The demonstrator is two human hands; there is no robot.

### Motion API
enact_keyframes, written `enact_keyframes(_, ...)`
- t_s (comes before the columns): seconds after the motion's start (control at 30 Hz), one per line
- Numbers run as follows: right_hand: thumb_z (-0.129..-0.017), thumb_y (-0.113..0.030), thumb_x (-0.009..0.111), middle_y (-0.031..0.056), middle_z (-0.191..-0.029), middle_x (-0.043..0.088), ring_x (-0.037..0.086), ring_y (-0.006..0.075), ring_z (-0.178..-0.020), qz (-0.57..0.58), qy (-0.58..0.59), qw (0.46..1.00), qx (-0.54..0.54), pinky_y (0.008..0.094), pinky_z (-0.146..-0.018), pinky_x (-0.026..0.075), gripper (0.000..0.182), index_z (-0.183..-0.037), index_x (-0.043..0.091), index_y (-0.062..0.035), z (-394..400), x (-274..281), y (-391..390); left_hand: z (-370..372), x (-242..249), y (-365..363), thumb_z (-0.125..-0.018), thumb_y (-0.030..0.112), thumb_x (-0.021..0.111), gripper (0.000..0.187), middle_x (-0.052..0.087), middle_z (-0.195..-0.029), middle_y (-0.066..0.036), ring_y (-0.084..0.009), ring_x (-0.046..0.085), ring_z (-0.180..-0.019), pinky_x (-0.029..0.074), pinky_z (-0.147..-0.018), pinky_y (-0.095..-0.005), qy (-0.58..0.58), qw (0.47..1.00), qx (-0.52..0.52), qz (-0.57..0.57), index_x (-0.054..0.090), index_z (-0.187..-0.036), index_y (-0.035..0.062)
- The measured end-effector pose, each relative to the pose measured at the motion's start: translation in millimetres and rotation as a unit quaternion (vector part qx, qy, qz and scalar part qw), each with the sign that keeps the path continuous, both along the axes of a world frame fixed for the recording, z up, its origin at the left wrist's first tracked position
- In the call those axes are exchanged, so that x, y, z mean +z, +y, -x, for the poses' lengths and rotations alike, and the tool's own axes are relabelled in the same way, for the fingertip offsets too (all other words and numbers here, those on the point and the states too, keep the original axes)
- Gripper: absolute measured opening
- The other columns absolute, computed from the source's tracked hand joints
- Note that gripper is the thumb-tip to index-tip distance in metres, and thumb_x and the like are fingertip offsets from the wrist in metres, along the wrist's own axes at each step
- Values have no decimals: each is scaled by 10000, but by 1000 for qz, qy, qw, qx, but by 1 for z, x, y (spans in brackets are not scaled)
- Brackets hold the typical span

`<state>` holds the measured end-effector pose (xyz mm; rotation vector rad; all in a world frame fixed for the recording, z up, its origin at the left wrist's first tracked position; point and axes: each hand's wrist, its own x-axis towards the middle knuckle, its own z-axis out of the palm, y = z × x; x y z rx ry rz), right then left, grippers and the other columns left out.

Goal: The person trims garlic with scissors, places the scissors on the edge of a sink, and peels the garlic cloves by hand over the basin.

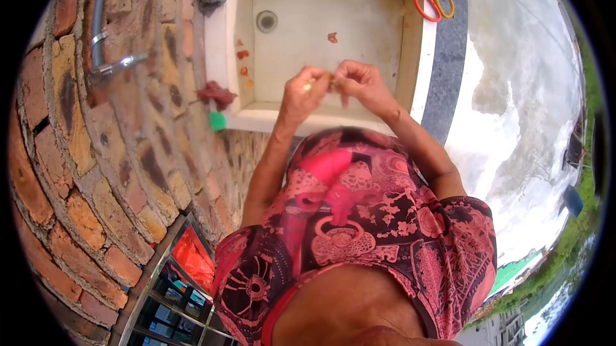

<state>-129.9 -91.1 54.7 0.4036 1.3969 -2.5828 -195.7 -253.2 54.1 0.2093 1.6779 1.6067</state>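
White-sided sink (221,38) under two bare hands: left hand (304,89) and right hand (363,84), fingers curled, pinch a small brownish item (332,80) above its near edge, too blurred to identify. Something yellowish (309,84) shows among the left fingers. Scissors (436,1) rest at the far right corner, blade tips cut off.

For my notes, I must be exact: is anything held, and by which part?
A small yellowish thing seems held in the left hand, close to the right hand; what it is, and by which part, cannot be told.
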Motion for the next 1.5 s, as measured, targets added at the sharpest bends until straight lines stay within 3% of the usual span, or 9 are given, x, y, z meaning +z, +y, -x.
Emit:
enact_keyframes(0.23, -876, -140, 550, 55, -719, 566, 543, 97, -560, 23, -43, 998, -43, 231, -479, 453, 157, -806, 548, 0, -2, -29, 11, -5, -12, -9, -914, 132, 544, 87, 567, -835, -116, -37, 420, -556, 340, -449, -148, -257, 930, 103, -240, 506, -911, 54)
enact_keyframes(0.3, -854, -140, 605, 63, -735, 556, 552, 110, -611, -320, -54, 946, -14, 255, -505, 439, 148, -826, 556, -3, -3, -34, 13, -6, -13, -9, -909, 119, 549, 75, 570, -842, -115, -38, 420, -565, 340, -452, -147, -261, 928, 107, -244, 507, -911, 57)
enact_keyframes(0.5, -761, -60, 695, 50, -738, 545, 561, 145, -636, -441, 126, 886, -69, 280, -537, 441, 142, -839, 582, -23, -4, 16, -13, -11, -11, -4, -878, 87, 591, 89, 585, -864, -86, -43, 415, -567, 334, -452, -152, -256, 932, 150, -209, 518, -916, 54)
enact_keyframes(0.57, -791, -68, 680, 48, -725, 565, 567, 116, -622, -446, 132, 882, -76, 266, -531, 455, 121, -849, 589, -12, -5, 8, -15, -10, -10, -3, -868, 89, 605, 106, 590, -871, -74, -45, 414, -568, 332, -452, -155, -252, 932, 152, -212, 528, -927, 46)
enact_keyframes(0.63, -821, -58, 657, 43, -712, 589, 567, 86, -600, -205, 18, 977, -60, 236, -516, 464, 98, -858, 593, 5, -5, 3, -16, -6, -9, -5, -858, 115, 627, 165, 594, -873, -50, -44, 418, -570, 333, -454, -158, -273, 932, 124, -204, 552, -975, 28)
enact_keyframes(0.73, -845, -49, 631, 42, -709, 602, 564, 69, -588, -173, 19, 983, -64, 210, -512, 466, 81, -852, 591, 21, -2, 1, -14, -9, -15, -6, -853, 135, 636, 213, 598, -874, -43, -43, 422, -572, 334, -455, -160, -249, 929, 148, -231, 572, -1014, 12)
enact_keyframes(1.13, -860, -41, 580, 28, -634, 560, 548, 67, -556, -207, 15, 978, -4, 208, -478, 448, 94, -805, 577, 35, 1, 7, -10, -16, 5, 2, -828, 58, 634, 89, 597, -700, -17, -22, 418, -486, 317, -420, -174, -72, 974, 202, -77, 638, -901, 8)
enact_keyframes(1.37, -838, -55, 558, 20, -625, 547, 530, 67, -527, -221, -9, 975, -15, 222, -446, 456, 103, -763, 563, 16, 0, 5, -11, -18, -3, 2, -838, 163, 668, 242, 620, -781, -76, -47, 422, -486, 316, -415, -184, -77, 978, 172, -87, 619, -983, -25)
enact_keyframes(1.5, -823, -49, 559, 21, -630, 540, 524, 68, -528, -218, -28, 975, -38, 232, -446, 454, 87, -754, 550, 3, 0, 8, -12, -14, 4, 7, -840, 99, 637, 160, 571, -670, -1, -18, 419, -487, 314, -418, -172, -91, 979, 162, -88, 635, -964, -1)
